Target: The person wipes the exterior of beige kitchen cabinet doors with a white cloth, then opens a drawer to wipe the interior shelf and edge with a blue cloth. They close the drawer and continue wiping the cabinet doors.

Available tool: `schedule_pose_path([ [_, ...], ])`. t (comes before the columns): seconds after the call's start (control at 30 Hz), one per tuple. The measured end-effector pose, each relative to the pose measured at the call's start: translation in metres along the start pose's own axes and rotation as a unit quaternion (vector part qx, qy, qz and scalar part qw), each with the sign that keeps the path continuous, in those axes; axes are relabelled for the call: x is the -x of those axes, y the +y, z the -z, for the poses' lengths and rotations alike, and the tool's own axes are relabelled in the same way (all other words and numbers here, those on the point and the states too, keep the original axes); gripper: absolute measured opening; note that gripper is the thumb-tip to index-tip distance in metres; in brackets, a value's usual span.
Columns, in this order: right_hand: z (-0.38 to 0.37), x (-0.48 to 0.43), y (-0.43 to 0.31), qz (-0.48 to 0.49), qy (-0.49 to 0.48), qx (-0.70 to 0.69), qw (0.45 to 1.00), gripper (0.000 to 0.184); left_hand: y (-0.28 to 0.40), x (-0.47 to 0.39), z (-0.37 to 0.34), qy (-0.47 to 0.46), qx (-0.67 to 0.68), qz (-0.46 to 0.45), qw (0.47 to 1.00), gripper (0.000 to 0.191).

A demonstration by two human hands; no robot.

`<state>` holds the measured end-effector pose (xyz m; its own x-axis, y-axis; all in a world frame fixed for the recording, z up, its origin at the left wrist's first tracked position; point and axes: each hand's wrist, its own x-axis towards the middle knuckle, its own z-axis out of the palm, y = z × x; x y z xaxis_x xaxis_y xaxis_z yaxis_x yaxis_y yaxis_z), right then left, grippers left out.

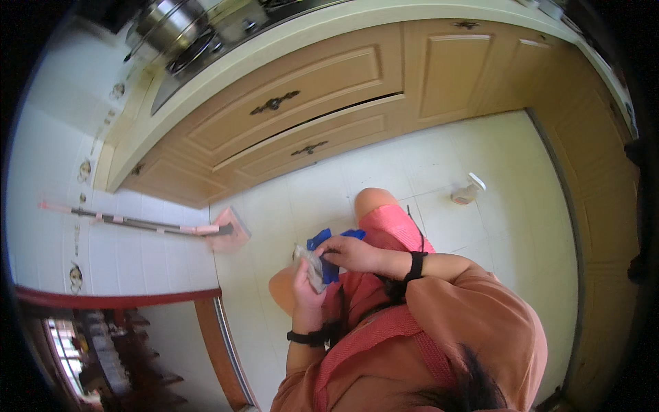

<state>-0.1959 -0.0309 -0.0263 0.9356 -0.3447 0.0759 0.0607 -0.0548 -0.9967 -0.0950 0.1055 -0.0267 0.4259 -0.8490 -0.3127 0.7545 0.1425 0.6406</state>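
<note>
My left hand (309, 288) grips a crumpled greyish cloth (309, 265) in front of my lap. My right hand (350, 253) reaches in from the right, its fingers closed at the cloth and at a bright blue piece of material (331, 270). Parts of the blue material stick out above and below my right hand; whether it is a glove or a cloth I cannot tell. Both hands are close together between my bent knees, over pink-red clothing.
A spray bottle (466, 190) stands on the tiled floor to the right. A pink flat mop (229, 232) leans by the left wall. Wooden cabinets (309, 118) run along the front and right. A steel pot (172, 26) sits on the stove above.
</note>
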Motion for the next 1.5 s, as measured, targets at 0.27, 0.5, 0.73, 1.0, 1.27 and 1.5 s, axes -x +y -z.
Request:
schedule_pose_path([
  [0.27,0.014,0.025,-0.023,-0.01,0.015,0.128,0.992,0.02,-0.007,0.009,-0.022,0.076,-0.166,-0.006,0.983,0.041],
  [0.5,0.016,0.029,-0.017,-0.113,0.043,-0.077,0.99,0.023,-0.001,0.019,-0.03,-0.017,-0.136,0.015,0.99,0.043],
  [0.73,0.008,0.027,-0.016,-0.027,0.066,0.018,0.997,0.016,-0.01,0.012,-0.013,0.037,-0.096,0.043,0.994,0.031],
  [1.0,0.003,0.028,-0.047,0.107,0.03,0.097,0.989,0.029,0.002,0.025,-0.043,0.049,-0.517,-0.059,0.853,0.023],
  [1.27,-0.01,0.028,-0.061,0.08,-0.008,0.112,0.991,0.031,-0.005,0.021,-0.037,0.071,-0.614,-0.264,0.741,0.031],
  [1.5,-0.012,0.026,-0.054,0.003,-0.005,0.174,0.985,0.018,-0.004,0.034,-0.04,0.049,-0.677,-0.219,0.701,0.035],
])
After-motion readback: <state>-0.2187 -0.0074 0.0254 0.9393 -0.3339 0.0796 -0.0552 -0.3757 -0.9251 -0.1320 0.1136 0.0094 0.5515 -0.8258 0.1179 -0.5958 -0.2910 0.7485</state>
